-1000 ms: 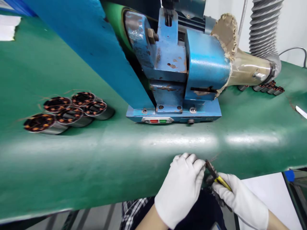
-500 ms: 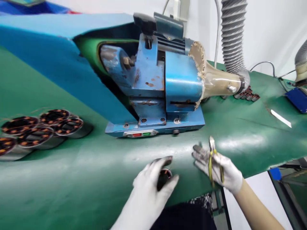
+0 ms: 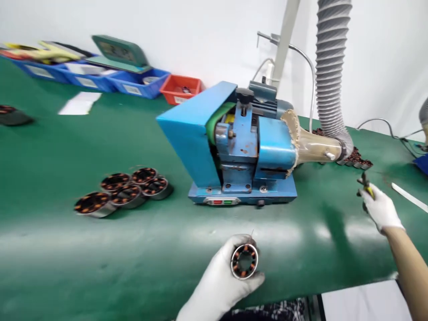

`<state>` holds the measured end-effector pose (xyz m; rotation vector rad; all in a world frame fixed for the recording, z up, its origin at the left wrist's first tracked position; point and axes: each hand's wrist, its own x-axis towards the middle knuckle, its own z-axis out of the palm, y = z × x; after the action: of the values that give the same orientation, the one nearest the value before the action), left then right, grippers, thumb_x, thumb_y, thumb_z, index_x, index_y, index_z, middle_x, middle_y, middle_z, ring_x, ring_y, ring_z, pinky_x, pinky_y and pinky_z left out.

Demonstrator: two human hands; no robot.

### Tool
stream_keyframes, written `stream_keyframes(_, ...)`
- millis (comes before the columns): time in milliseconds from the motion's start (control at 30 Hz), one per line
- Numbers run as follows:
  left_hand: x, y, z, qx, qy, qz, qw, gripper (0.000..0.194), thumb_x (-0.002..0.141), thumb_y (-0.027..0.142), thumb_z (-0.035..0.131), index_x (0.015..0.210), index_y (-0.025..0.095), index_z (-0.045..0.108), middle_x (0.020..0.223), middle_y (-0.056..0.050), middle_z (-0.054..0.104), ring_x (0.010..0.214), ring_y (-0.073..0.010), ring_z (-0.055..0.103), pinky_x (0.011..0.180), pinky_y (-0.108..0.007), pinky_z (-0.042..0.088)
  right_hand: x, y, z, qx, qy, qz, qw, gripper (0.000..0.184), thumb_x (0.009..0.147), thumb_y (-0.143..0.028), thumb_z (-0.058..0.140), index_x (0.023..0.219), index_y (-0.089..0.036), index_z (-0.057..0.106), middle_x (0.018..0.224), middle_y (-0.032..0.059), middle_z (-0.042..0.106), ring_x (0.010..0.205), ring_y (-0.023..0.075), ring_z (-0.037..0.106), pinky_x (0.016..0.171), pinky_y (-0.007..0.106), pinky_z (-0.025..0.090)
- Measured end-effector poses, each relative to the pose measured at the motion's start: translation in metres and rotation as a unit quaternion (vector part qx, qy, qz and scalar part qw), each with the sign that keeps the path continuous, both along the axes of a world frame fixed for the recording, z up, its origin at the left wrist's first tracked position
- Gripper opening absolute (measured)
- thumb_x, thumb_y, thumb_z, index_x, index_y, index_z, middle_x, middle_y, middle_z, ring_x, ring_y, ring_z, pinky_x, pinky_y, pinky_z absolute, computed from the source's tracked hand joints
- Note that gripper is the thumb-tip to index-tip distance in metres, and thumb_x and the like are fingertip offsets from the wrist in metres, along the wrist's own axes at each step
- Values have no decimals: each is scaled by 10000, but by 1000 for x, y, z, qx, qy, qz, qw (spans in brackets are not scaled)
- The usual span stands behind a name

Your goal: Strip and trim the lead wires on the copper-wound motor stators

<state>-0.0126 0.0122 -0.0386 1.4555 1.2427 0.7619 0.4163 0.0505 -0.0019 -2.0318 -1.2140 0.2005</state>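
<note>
Between five and six o'clock, the left hand [image 3: 224,273] holds one metal ring [image 3: 243,273] in curved fingers, copper-wound inside; a thin wire [image 3: 252,233] stands near its rim, so this piece seems unfinished. The right hand [image 3: 383,208], after three o'clock, grips yellow-handled pliers [image 3: 369,190]. Five smooth-walled rings [image 3: 127,195] stand at half past eight on the green worktop [image 3: 133,267]; whether these are finished, one cannot tell.

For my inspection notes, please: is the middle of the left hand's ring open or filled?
Open: green tabletop shows through the copper-wound ring in the left hand.
</note>
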Motion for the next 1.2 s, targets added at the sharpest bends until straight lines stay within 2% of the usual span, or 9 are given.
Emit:
stream_keyframes(167,6,-7,10,-170,-241,8,955,644,558,142,644,1145,236,398,883,-16,620,731,-156,614,596,-254,470,-29,-54,-38,-171,-164,125,963,547,810,-333,465,1346,-221,458,1127,133,590,829,250,622,680,353,484)
stream_keyframes(267,1,-6,15,-207,-299,-34,931,728,559,210,713,1210,229,389,1057,-86,611,871,-195,630,686,-282,481,-36,-68,-55,-255,-285,104,918,611,833,-501,402,1343,-170,453,1150,194,556,879,333,609,666,428,502)
stream_keyframes(367,3,-9,15,-233,-341,-32,910,700,552,302,793,1146,219,432,867,-35,629,759,-158,625,695,-282,472,-68,-71,-49,-246,-293,82,920,588,789,-587,465,1202,-184,580,1122,189,583,903,379,592,715,502,492)
stream_keyframes(500,10,-20,13,-196,-373,-69,904,879,508,547,788,1241,250,404,859,-53,639,775,-206,630,712,-346,499,-164,-73,-11,-100,-43,261,959,361,850,-389,522,1183,-259,575,1195,115,581,1092,270,558,897,399,470)
stream_keyframes(667,10,-29,29,-179,-349,-39,919,756,689,723,516,1281,257,453,1170,-123,583,1104,-299,559,876,-448,475,-266,-60,28,62,187,474,858,276,750,-196,671,1014,-275,659,960,45,651,901,176,629,805,272,506)
stream_keyframes(833,4,-30,29,-225,-355,7,908,619,636,433,762,1182,227,554,1115,-94,631,1039,-280,589,889,-397,473,-281,-40,26,84,461,337,816,87,726,-258,722,667,-205,685,599,5,614,496,103,559,451,190,457)
stream_keyframes(967,4,-28,15,-304,-396,31,866,419,749,491,641,1029,180,629,854,-67,675,746,-212,660,717,-350,521,-265,-34,24,98,706,159,683,207,652,-386,785,681,-213,674,589,-32,569,413,25,439,373,109,357)
stream_keyframes(1133,15,-20,13,-319,-441,21,839,317,751,427,663,936,169,658,850,-69,676,833,-223,659,789,-340,511,-261,-45,34,45,493,410,766,401,592,-255,835,975,-268,716,901,47,672,752,152,630,681,242,516)
stream_keyframes(1200,18,-19,13,-301,-443,22,844,332,679,348,745,953,184,655,884,-61,681,926,-237,638,857,-333,489,-268,-48,37,61,411,476,775,304,651,-162,788,923,-288,737,862,32,685,794,161,642,741,254,506)
